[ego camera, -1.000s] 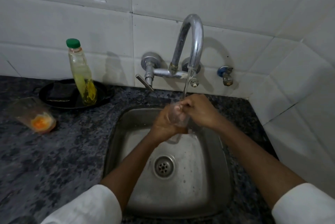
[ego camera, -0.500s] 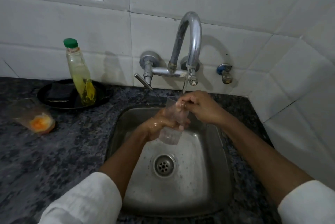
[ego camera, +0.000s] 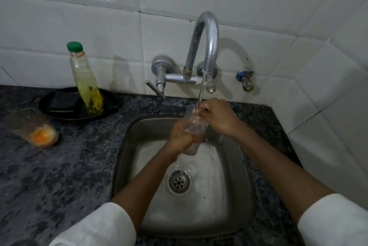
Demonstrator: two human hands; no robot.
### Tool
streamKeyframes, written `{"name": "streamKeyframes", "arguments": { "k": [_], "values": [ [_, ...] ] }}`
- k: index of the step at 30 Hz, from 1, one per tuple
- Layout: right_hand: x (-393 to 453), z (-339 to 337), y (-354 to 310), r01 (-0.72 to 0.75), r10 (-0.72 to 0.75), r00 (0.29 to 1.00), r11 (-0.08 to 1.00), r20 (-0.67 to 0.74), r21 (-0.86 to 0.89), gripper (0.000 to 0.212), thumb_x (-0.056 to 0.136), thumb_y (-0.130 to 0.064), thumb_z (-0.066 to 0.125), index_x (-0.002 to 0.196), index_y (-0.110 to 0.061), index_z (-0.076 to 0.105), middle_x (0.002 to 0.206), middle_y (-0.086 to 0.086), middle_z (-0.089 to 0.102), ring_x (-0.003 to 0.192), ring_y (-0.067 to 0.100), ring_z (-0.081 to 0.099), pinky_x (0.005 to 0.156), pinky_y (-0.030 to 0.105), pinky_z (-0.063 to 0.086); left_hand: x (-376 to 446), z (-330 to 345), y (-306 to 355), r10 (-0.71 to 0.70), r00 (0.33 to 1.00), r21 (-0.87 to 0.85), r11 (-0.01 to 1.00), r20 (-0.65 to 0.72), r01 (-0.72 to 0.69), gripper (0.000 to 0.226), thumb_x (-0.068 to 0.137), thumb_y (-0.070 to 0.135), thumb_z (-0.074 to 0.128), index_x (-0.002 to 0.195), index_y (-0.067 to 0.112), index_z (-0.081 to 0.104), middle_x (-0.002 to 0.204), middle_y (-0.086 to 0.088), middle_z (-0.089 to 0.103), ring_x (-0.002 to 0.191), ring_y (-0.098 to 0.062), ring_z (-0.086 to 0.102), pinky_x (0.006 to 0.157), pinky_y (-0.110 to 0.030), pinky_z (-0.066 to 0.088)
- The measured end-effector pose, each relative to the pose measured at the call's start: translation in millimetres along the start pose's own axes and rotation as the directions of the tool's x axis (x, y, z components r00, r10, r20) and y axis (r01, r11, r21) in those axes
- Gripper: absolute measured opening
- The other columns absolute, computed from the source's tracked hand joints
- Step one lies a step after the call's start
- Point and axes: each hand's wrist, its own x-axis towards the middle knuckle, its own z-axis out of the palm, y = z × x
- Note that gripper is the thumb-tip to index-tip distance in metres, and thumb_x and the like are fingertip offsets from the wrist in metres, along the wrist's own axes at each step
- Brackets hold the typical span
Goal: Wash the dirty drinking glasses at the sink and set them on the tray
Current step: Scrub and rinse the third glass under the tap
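A clear drinking glass (ego camera: 194,126) is held upright over the steel sink (ego camera: 235,166), under water running from the chrome tap (ego camera: 207,46). My left hand (ego camera: 180,136) wraps around the glass's lower half from the left. My right hand (ego camera: 217,115) is at the rim, with fingers reaching into the mouth of the glass. A second glass (ego camera: 34,128) with orange residue at its bottom lies tilted on the dark counter at the far left.
A dish-soap bottle (ego camera: 85,80) with a green cap leans in a black dish (ego camera: 59,115) that also holds a dark scrub pad (ego camera: 61,101). A small valve (ego camera: 246,79) sticks out of the tiled wall. The speckled granite counter (ego camera: 59,176) surrounds the sink.
The glass has gone from tipped sideways between my hands to upright under the stream. My right hand's fingers have moved to the rim and into the glass.
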Motion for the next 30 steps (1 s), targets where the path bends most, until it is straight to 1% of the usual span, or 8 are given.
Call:
{"name": "streamKeyframes", "arguments": {
  "k": [3, 6, 9, 13, 15, 17, 20, 30],
  "values": [
    [-1, 4, -4, -0.029, 0.029, 1.000, 1.000, 0.008, 0.009, 0.032, 0.092, -0.015, 0.058, 0.062, -0.013, 0.066, 0.065, -0.003, 0.062, 0.056, 0.004, 0.052, 0.060, 0.022, 0.038, -3, 16, -10, 0.195, 0.929, 0.208, 0.969, -0.314, -0.133, 0.058, 0.058, 0.025, 0.088, 0.102, 0.034, 0.052, 0.095, 0.016, 0.062, 0.087, -0.007, 0.062, 0.076, -0.037, 0.057],
    [-8, 9, -9, 0.074, -0.074, 0.997, 0.997, -0.032, 0.007, 0.024, 0.092, -0.012, 0.058, 0.077, -0.005, 0.074, 0.071, 0.000, 0.067, 0.058, 0.004, 0.053, 0.062, 0.025, 0.041, -3, -7, -10, 0.015, 1.000, -0.098, 0.995, 0.020, -0.013, 0.055, 0.066, 0.011, 0.086, 0.111, 0.029, 0.059, 0.101, 0.009, 0.069, 0.098, -0.014, 0.062, 0.077, -0.032, 0.052],
    [-11, 14, -4, 0.102, -0.100, 0.992, 0.994, -0.070, 0.024, 0.022, 0.092, -0.010, 0.057, 0.082, -0.004, 0.075, 0.078, 0.004, 0.072, 0.065, 0.006, 0.058, 0.066, 0.023, 0.037, -9, -20, -10, -0.175, 0.934, -0.341, 0.897, 0.312, 0.282, 0.053, 0.072, -0.008, 0.072, 0.121, 0.009, 0.058, 0.102, -0.012, 0.068, 0.098, -0.030, 0.065, 0.088, -0.049, 0.055],
    [-13, 29, 13, -0.163, 0.195, 0.966, 0.970, -0.173, 0.183, 0.032, 0.094, -0.024, 0.059, 0.070, -0.007, 0.068, 0.070, 0.009, 0.070, 0.062, 0.019, 0.063, 0.065, 0.031, 0.049, -6, -15, -3, -0.028, 0.996, 0.308, 0.950, -0.085, 0.053, 0.070, 0.068, 0.000, 0.082, 0.127, 0.019, 0.049, 0.112, -0.005, 0.064, 0.093, -0.024, 0.068, 0.077, -0.046, 0.061],
    [-14, 36, 19, -0.345, 0.492, 0.854, 0.779, -0.171, 0.524, 0.035, 0.093, -0.035, 0.060, 0.070, -0.010, 0.067, 0.067, 0.004, 0.067, 0.056, 0.016, 0.059, 0.054, 0.027, 0.047, -6, -19, 1, 0.210, 0.972, 0.634, 0.768, -0.110, -0.094, 0.073, 0.064, 0.011, 0.086, 0.120, 0.024, 0.040, 0.114, -0.005, 0.064, 0.095, -0.027, 0.068, 0.076, -0.045, 0.060],
    [-9, 49, 26, -0.447, 0.730, 0.683, 0.399, 0.017, 0.801, 0.034, 0.093, -0.040, 0.058, 0.070, -0.015, 0.060, 0.062, -0.002, 0.057, 0.046, 0.009, 0.045, 0.037, 0.019, 0.034, -10, -23, 8, 0.388, 0.920, 0.765, 0.608, -0.052, -0.213, 0.070, 0.065, 0.018, 0.086, 0.116, 0.026, 0.039, 0.113, -0.004, 0.065, 0.095, -0.026, 0.067, 0.077, -0.042, 0.059],
    [-2, 86, 33, -0.501, 0.725, 0.579, -0.045, 0.373, 0.865, 0.037, 0.095, -0.047, 0.050, 0.070, -0.020, 0.057, 0.053, -0.005, 0.050, 0.039, 0.006, 0.035, 0.033, 0.014, 0.025, -19, -25, 20, 0.589, 0.806, 0.774, 0.481, 0.063, -0.412, 0.056, 0.065, 0.028, 0.084, 0.114, 0.023, 0.056, 0.107, -0.002, 0.066, 0.095, -0.022, 0.064, 0.079, -0.038, 0.054],
    [15, 100, -2, -0.434, 0.681, 0.634, -0.079, 0.366, 0.898, 0.025, 0.099, -0.018, 0.044, 0.079, -0.011, 0.057, 0.067, 0.004, 0.054, 0.056, 0.014, 0.046, 0.051, 0.025, 0.036, -29, -99, 13, 0.408, 0.890, 0.698, 0.698, -0.203, -0.161, 0.063, 0.039, 0.035, 0.095, 0.090, 0.028, 0.059, 0.084, 0.011, 0.067, 0.077, -0.011, 0.064, 0.062, -0.030, 0.052]
  ]
}}
